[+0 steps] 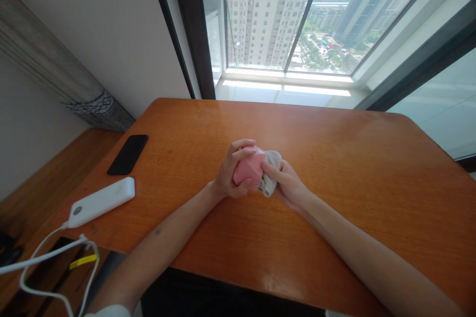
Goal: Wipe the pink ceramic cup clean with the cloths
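A pink faceted object (249, 167), too small to name surely, is held above the middle of the wooden table. My left hand (231, 171) wraps round its left side, fingers over the top and thumb below. Against its right side lies a bunched grey cloth (273, 159), pinched by my right hand (286, 182) with the thumb toward the pink object. The cloth touches the object; the fingers of my right hand behind the cloth are partly hidden.
On the table (353, 168), a black phone (128, 154) and a white power bank (102, 201) lie at the left. A white cable (40, 257) hangs from the power bank past the table edge. Beyond the far edge is a window (275, 25); a curtain (55, 59) hangs at the left.
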`<state>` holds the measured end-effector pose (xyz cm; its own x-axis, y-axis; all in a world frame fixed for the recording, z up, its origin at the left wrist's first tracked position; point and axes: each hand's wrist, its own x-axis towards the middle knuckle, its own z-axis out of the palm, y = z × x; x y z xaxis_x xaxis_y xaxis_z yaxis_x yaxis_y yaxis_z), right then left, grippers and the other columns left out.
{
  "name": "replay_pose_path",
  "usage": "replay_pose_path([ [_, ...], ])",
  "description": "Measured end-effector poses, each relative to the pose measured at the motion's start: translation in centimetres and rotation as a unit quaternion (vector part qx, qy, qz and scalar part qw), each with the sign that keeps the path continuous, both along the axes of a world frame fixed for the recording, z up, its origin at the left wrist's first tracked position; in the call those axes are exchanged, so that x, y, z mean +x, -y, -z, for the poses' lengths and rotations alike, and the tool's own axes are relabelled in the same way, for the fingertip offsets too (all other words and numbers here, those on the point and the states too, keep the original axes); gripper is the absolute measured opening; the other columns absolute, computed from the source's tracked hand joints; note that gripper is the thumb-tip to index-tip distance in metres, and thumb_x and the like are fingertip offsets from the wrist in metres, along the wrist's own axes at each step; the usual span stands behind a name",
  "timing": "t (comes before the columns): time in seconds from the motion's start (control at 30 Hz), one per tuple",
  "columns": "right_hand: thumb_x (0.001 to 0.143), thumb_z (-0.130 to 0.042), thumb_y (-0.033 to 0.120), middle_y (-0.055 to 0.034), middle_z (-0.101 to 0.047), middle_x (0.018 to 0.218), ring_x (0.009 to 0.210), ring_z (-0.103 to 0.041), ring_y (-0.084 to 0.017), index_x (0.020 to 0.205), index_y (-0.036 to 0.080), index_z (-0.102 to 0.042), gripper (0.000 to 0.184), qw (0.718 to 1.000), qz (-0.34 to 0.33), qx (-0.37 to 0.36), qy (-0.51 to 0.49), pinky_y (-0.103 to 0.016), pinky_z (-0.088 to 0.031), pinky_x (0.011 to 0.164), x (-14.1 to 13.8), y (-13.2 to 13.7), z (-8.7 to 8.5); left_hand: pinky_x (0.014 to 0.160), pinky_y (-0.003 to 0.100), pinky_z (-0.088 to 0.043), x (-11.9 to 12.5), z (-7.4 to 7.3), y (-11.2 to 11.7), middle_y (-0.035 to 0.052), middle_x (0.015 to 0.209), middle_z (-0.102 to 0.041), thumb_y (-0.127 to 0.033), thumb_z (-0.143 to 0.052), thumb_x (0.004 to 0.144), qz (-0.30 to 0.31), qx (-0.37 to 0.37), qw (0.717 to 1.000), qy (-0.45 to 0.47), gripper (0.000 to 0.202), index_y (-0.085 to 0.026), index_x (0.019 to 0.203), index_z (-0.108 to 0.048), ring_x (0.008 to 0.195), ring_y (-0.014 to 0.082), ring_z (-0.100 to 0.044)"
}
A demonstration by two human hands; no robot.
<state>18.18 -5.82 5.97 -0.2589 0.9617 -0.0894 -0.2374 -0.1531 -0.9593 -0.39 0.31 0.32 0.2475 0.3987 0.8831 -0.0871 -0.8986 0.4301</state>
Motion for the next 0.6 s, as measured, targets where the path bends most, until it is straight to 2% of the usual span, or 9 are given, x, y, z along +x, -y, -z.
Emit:
replay_pose_path([
  [0.07, 0.088, -0.085, 0.071, -0.0008, -0.067, 0.07, 0.06, -0.059, -0.015, 0.084, 0.02, -0.069, 0.054, 0.991, -0.076, 0.075, 0.075, -0.027, -0.05, 0.057, 0.6, 0.0, 0.1, 0.115, 0.06, -0.053, 0.1, 0.0, 0.3, 0.0164, 0.15, -0.062, -0.059, -0.062, 0.1, 0.022, -0.065, 0.997, 0.025, 0.063, -0.025, 0.153, -0.057, 0.135, 0.0372, -0.061],
  [0.13, 0.096, -0.081, 0.063, 0.0, -0.068, 0.069, 0.061, -0.061, -0.015, 0.082, 0.02, -0.069, 0.046, 0.964, -0.132, 0.162, 0.167, -0.027, -0.05, 0.059, 1.3, -0.2, 0.0, 0.116, 0.058, -0.052, 0.2, -0.2, 0.5, 0.0152, 0.145, -0.066, -0.059, -0.057, 0.103, 0.056, -0.15, 0.987, 0.031, 0.056, -0.024, 0.147, -0.062, 0.133, 0.036, -0.064],
  [0.2, 0.104, -0.075, 0.054, -0.0007, -0.071, 0.073, 0.063, -0.062, -0.015, 0.085, 0.021, -0.07, 0.038, 0.919, -0.147, 0.259, 0.26, -0.028, -0.05, 0.061, 1.7, -0.3, -0.1, 0.115, 0.055, -0.053, 0.3, -0.5, 0.7, 0.0142, 0.142, -0.069, -0.058, -0.056, 0.105, 0.085, -0.226, 0.97, 0.031, 0.052, -0.023, 0.142, -0.066, 0.129, 0.0347, -0.067],
  [0.33, 0.108, -0.07, 0.043, -0.0053, -0.074, 0.08, 0.068, -0.063, -0.018, 0.084, 0.021, -0.071, 0.033, 0.788, -0.139, 0.438, 0.409, -0.031, -0.047, 0.067, 2.0, -0.5, 0.5, 0.107, 0.05, -0.058, 0.5, -1.0, 0.7, 0.0128, 0.135, -0.073, -0.057, -0.057, 0.104, 0.125, -0.312, 0.94, 0.05, 0.049, -0.022, 0.136, -0.069, 0.118, 0.0322, -0.073],
  [0.4, 0.109, -0.066, 0.038, -0.0049, -0.072, 0.075, 0.065, -0.06, -0.017, 0.08, 0.02, -0.069, 0.034, 0.759, -0.118, 0.469, 0.436, -0.031, -0.042, 0.065, 1.8, -0.5, 1.0, 0.107, 0.048, -0.059, 0.6, -0.9, 0.6, 0.0127, 0.135, -0.073, -0.058, -0.058, 0.104, 0.134, -0.33, 0.933, 0.056, 0.051, -0.021, 0.137, -0.069, 0.118, 0.0315, -0.073],
  [0.43, 0.108, -0.065, 0.037, -0.0039, -0.07, 0.072, 0.062, -0.058, -0.016, 0.078, 0.021, -0.068, 0.034, 0.764, -0.101, 0.467, 0.434, -0.031, -0.04, 0.063, 1.7, -0.5, 1.1, 0.108, 0.048, -0.058, 0.7, -0.8, 0.6, 0.013, 0.138, -0.072, -0.06, -0.058, 0.104, 0.133, -0.334, 0.931, 0.06, 0.053, -0.021, 0.138, -0.068, 0.12, 0.0313, -0.072],
  [0.47, 0.107, -0.065, 0.036, -0.0025, -0.067, 0.069, 0.06, -0.054, -0.015, 0.076, 0.021, -0.067, 0.034, 0.782, -0.082, 0.452, 0.422, -0.031, -0.038, 0.061, 1.5, -0.5, 1.1, 0.11, 0.048, -0.058, 0.7, -0.7, 0.5, 0.0133, 0.143, -0.07, -0.062, -0.056, 0.104, 0.131, -0.338, 0.93, 0.066, 0.057, -0.021, 0.142, -0.067, 0.122, 0.0312, -0.071],
  [0.53, 0.102, -0.07, 0.042, 0.0005, -0.061, 0.065, 0.056, -0.048, -0.013, 0.072, 0.022, -0.062, 0.037, 0.849, -0.04, 0.372, 0.374, -0.03, -0.035, 0.058, 1.3, -0.4, 0.7, 0.114, 0.05, -0.056, 0.7, -0.3, 0.3, 0.0137, 0.154, -0.063, -0.068, -0.051, 0.105, 0.124, -0.332, 0.931, 0.081, 0.065, -0.023, 0.151, -0.06, 0.128, 0.0315, -0.069],
  [0.6, 0.094, -0.08, 0.052, 0.002, -0.058, 0.063, 0.056, -0.047, -0.013, 0.071, 0.022, -0.061, 0.042, 0.928, -0.003, 0.231, 0.291, -0.028, -0.036, 0.054, 1.0, -0.4, -0.2, 0.12, 0.053, -0.052, 0.6, 0.0, 0.1, 0.0135, 0.164, -0.054, -0.072, -0.05, 0.106, 0.11, -0.299, 0.945, 0.073, 0.072, -0.027, 0.161, -0.051, 0.137, 0.0335, -0.064],
])
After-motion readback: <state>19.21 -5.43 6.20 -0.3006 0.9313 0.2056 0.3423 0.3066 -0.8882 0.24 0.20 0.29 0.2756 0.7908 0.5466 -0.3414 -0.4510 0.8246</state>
